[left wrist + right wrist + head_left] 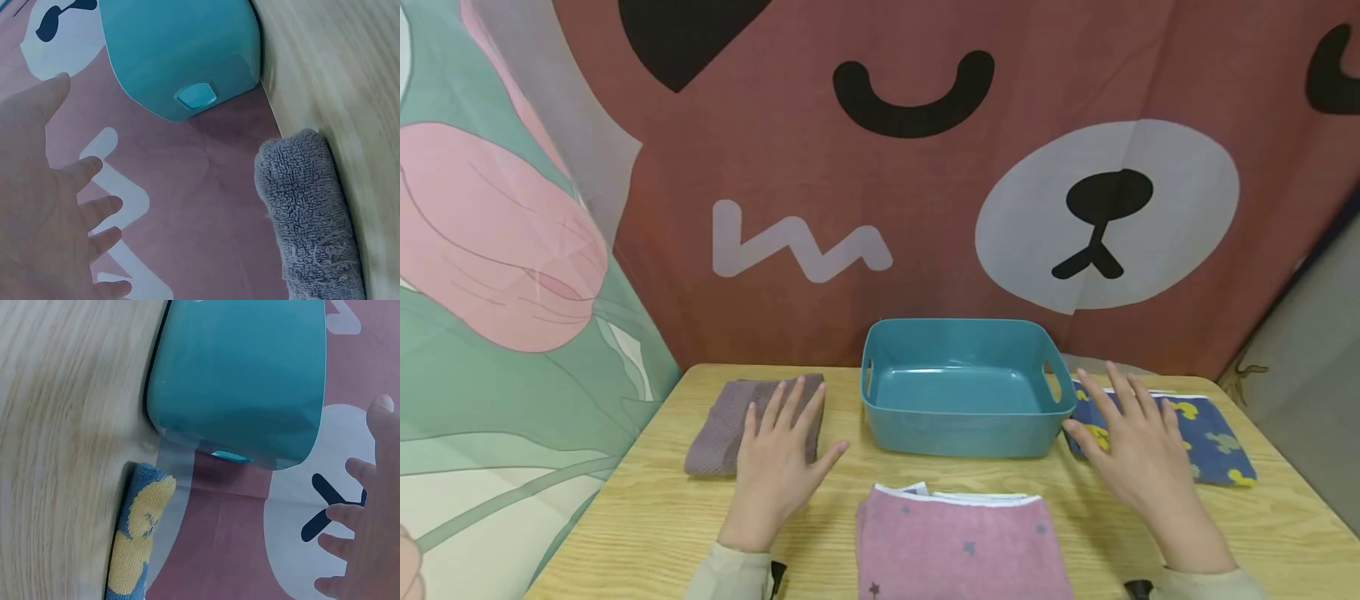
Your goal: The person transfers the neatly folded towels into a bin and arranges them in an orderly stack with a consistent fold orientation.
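Note:
My left hand [778, 467] is held with fingers spread above a folded mauve-grey towel [717, 442], partly covering it in the head view. In the left wrist view that hand [44, 206] stands apart from the towel [306, 212], holding nothing. On the other side my right hand [1138, 458], fingers also spread, hovers over a folded blue towel [1217, 433] with yellow figures. The right wrist view shows a gap between this hand [372, 519] and the blue towel [132, 540]. Between the hands sits a teal plastic basket [962, 433] with nothing inside.
A folded pink towel [962, 546] with grey stars and a white edge lies at the front of the wooden table [632, 517], cut off by the frame. Behind the table hangs a reddish-brown cloth [775, 325] with a bear's face; a floral cloth [497, 392] hangs at left.

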Demonstrator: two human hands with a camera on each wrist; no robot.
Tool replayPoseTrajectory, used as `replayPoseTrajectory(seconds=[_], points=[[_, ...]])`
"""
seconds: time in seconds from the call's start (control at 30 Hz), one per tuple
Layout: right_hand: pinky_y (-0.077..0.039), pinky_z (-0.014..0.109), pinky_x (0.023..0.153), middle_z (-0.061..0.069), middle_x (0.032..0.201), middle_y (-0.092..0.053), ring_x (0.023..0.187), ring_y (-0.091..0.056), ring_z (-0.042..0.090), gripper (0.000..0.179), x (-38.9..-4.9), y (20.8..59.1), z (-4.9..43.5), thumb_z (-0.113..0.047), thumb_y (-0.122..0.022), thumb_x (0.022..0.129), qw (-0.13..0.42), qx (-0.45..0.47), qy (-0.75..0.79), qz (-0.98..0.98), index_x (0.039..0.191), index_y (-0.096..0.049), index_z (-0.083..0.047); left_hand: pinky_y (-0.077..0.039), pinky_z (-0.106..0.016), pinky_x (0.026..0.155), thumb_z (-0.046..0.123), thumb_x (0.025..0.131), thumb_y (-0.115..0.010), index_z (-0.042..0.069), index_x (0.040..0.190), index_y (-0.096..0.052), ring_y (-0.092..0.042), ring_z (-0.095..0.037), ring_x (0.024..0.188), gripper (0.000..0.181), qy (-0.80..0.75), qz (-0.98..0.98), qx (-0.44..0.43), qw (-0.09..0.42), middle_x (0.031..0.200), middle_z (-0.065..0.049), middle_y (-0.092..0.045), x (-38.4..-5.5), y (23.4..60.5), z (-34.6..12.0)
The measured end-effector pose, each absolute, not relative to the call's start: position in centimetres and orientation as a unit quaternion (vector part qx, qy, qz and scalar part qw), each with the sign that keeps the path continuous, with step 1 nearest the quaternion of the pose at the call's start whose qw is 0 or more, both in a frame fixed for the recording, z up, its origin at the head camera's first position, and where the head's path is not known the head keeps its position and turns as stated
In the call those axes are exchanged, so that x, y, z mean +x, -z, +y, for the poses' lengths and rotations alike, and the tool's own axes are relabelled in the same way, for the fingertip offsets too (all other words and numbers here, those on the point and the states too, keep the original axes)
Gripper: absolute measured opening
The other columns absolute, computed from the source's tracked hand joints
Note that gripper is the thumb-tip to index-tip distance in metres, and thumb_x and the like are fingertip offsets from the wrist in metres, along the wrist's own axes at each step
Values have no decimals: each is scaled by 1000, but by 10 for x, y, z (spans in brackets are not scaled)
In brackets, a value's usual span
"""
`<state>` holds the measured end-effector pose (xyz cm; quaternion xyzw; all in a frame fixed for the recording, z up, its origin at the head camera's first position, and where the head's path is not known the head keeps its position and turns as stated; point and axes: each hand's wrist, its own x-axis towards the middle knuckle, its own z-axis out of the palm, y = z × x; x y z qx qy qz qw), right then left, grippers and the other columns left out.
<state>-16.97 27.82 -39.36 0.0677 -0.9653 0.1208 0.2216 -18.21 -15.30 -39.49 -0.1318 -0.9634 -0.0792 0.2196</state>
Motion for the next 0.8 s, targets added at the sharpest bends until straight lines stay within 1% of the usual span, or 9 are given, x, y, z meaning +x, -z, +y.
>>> replayPoseTrajectory(seconds=[0.13, 0.3, 0.47, 0.57, 0.7, 0.8], points=[[0, 73, 110, 19, 162, -15, 143, -14, 49, 71, -169, 393, 276, -48, -55, 99, 227, 67, -121, -964, 158, -24, -24, -11, -61, 116, 65, 91, -55, 25, 156, -33, -21, -32, 148, 79, 83, -963, -136, 218, 160, -9, -29, -183, 394, -151], [-2, 73, 110, 19, 162, -16, 143, -16, 49, 71, -169, 392, 271, -48, -54, 99, 230, 70, -124, -963, 158, -24, -24, -13, -62, 116, 66, 90, -55, 25, 156, -33, -19, -31, 148, 81, 79, -964, -129, 221, 161, -7, -28, -184, 393, -151], [-2, 69, 113, 18, 163, -14, 145, -14, 47, 69, -169, 389, 263, -43, -54, 101, 238, 85, -162, -954, 159, -22, -23, -14, -63, 115, 65, 90, -57, 25, 155, -35, -20, -31, 148, 80, 97, -962, -124, 223, 161, -7, -28, -188, 393, -157], [-2, 67, 114, 15, 164, -12, 146, -13, 45, 68, -168, 387, 258, -42, -53, 102, 243, 91, -171, -950, 159, -21, -24, -15, -63, 115, 65, 90, -58, 25, 155, -36, -21, -31, 148, 80, 101, -962, -125, 222, 161, -7, -28, -188, 394, -161], [-5, 67, 114, 13, 164, -12, 146, -15, 43, 68, -167, 382, 254, -44, -53, 101, 251, 101, -160, -949, 159, -22, -26, -13, -62, 115, 64, 90, -58, 24, 155, -36, -20, -31, 148, 80, 101, -962, -130, 219, 162, -6, -26, -187, 397, -167], [-8, 68, 113, 15, 163, -16, 145, -18, 44, 69, -168, 378, 251, -45, -54, 101, 250, 107, -151, -950, 159, -23, -26, -13, -62, 116, 65, 90, -58, 23, 154, -37, -21, -30, 148, 79, 99, -960, -135, 225, 162, -6, -26, -187, 401, -171]])
